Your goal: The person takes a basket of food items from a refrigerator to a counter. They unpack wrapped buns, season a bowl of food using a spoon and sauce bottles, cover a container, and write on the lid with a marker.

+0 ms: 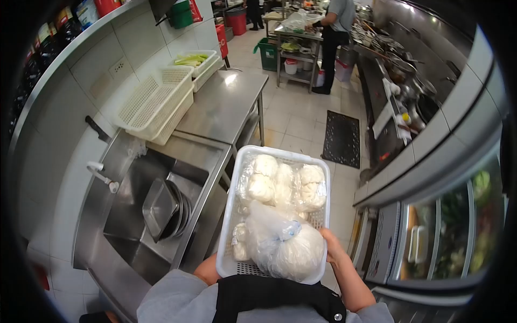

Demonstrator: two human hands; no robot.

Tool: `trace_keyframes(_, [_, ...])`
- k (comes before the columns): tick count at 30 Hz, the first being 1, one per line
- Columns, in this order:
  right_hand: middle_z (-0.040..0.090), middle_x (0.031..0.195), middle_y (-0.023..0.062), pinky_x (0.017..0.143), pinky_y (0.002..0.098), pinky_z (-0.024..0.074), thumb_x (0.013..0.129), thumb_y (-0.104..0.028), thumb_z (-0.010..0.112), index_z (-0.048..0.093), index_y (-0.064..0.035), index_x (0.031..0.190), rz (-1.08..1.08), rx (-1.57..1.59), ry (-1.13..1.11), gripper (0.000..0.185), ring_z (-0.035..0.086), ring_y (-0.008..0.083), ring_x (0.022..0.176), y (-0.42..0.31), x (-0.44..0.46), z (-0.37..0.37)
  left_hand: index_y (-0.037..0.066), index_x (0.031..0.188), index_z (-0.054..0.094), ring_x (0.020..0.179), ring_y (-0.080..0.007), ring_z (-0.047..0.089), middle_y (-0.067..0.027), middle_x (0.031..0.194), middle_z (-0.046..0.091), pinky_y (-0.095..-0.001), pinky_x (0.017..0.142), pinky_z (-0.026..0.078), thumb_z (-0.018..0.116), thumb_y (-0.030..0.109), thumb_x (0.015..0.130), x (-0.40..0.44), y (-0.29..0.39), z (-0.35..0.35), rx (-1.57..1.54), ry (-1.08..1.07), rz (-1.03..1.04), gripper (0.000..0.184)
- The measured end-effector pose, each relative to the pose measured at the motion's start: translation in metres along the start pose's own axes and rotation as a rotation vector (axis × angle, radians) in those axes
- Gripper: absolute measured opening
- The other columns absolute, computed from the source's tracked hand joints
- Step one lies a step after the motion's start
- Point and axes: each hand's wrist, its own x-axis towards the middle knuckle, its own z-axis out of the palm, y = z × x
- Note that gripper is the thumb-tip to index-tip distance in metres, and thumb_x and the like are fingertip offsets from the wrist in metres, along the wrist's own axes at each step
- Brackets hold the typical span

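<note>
A white plastic basket [230, 215] is held up in front of my body. My right hand [330, 246] is closed on its right side, with the fingers partly hidden behind the wall. At the lower left edge, my left hand [209, 268] supports the basket, and its fingers are hidden behind it. Several clear-wrapped white bundles [262, 185] lie in the far part of the basket. Nearer to me sits a bulging, knotted plastic bag [293, 250] of white contents, which I cannot identify. A small wrapped white pack [239, 241] lies to its left.
Left is a steel sink [126, 231] with stacked metal pans [167, 207]. Beyond it, pale baskets [156, 105] stand by a steel table [223, 102]. A black mat [342, 139] lies on the tiled floor. A glass-fronted fridge [447, 231] is right; a co-worker [336, 43] stands ahead.
</note>
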Motion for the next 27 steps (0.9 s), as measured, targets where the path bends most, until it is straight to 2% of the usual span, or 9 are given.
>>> trace_keyframes(4, [0.067,0.098,0.0145,0.075,0.0359,0.0544,0.089,-0.026,0.051,0.063,0.0044,0.103,0.138,0.176,-0.127,0.035,0.066,0.0210,0.087,-0.059,0.077,-0.054,0.001,0.116,0.059,0.084,-0.0158,0.057,-0.0077,0.099,0.065,-0.0247,0.078,0.045,0.046,0.050,0.095,0.089,0.059,0.029,-0.077,-0.002,0.005,0.055])
trace_keyframes(11, [0.067,0.101,0.0143,0.078,0.0362,0.0550,0.089,-0.029,0.049,0.061,0.0023,0.109,-0.114,0.280,0.055,0.039,0.066,0.0244,0.088,-0.194,0.179,-0.071,0.002,0.115,0.060,0.081,-0.0154,0.057,-0.0066,0.097,0.065,-0.0243,0.077,0.045,0.048,0.048,0.096,0.240,0.207,0.045,-0.174,-0.081,0.081,0.051])
trace_keyframes(13, [0.066,0.102,0.0142,0.079,0.0365,0.0553,0.090,-0.031,0.047,0.060,0.0015,0.111,-0.295,0.303,0.168,0.040,0.066,0.0246,0.089,-0.223,0.219,-0.095,0.002,0.114,0.060,0.080,-0.0153,0.057,-0.0064,0.097,0.066,-0.0242,0.077,0.045,0.048,0.047,0.096,0.297,0.242,0.031,-0.178,-0.090,0.108,0.050])
trace_keyframes(16, [0.066,0.103,0.0131,0.078,0.0365,0.0556,0.091,-0.031,0.047,0.060,0.0000,0.110,-0.339,0.330,0.199,0.038,0.066,0.0239,0.091,-0.274,0.270,-0.111,0.007,0.102,0.061,0.068,-0.0100,0.049,0.0000,0.084,0.061,-0.0223,0.068,0.042,0.049,0.039,0.095,0.380,0.280,0.005,-0.216,-0.109,0.150,0.034])
trace_keyframes(19, [0.066,0.101,0.0115,0.077,0.0368,0.0555,0.092,-0.031,0.046,0.060,-0.0011,0.105,-0.386,0.340,0.313,0.036,0.065,0.0226,0.091,-0.324,0.315,-0.105,0.009,0.097,0.060,0.069,-0.0068,0.048,0.0023,0.079,0.057,-0.0218,0.066,0.039,0.049,0.037,0.096,0.444,0.324,0.001,-0.155,-0.155,0.146,0.030])
trace_keyframes(22, [0.065,0.099,0.0109,0.077,0.0370,0.0555,0.093,-0.032,0.045,0.060,-0.0016,0.103,-0.503,0.323,0.501,0.036,0.065,0.0219,0.089,-0.363,0.369,-0.100,0.009,0.098,0.061,0.077,-0.0082,0.051,0.0035,0.080,0.056,-0.0238,0.075,0.040,0.049,0.034,0.096,0.508,0.379,-0.003,-0.072,-0.203,0.145,0.028])
trace_keyframes(23, [0.065,0.098,0.0107,0.077,0.0367,0.0553,0.093,-0.033,0.045,0.060,-0.0019,0.102,-0.489,0.350,0.487,0.036,0.065,0.0218,0.088,-0.377,0.389,-0.098,0.008,0.097,0.061,0.081,-0.0092,0.054,0.0046,0.080,0.056,-0.0261,0.083,0.043,0.049,0.031,0.096,0.528,0.390,-0.005,-0.020,-0.249,0.170,0.026])
trace_keyframes(25, [0.065,0.097,0.0105,0.076,0.0365,0.0551,0.093,-0.033,0.045,0.060,-0.0023,0.101,-0.487,0.385,0.469,0.035,0.065,0.0216,0.087,-0.406,0.429,-0.095,0.006,0.098,0.064,0.084,-0.0092,0.058,0.0020,0.085,0.062,-0.0264,0.082,0.045,0.049,0.031,0.095,0.564,0.418,0.004,-0.002,-0.153,0.142,0.029])
trace_keyframes(27, [0.065,0.097,0.0104,0.076,0.0358,0.0546,0.093,-0.032,0.045,0.060,-0.0020,0.101,-0.541,0.379,0.443,0.035,0.064,0.0216,0.086,-0.437,0.479,-0.091,0.012,0.088,0.062,0.070,-0.0062,0.046,0.0042,0.076,0.055,-0.0238,0.067,0.037,0.051,0.034,0.094,0.609,0.454,0.006,0.059,-0.100,0.173,0.025])
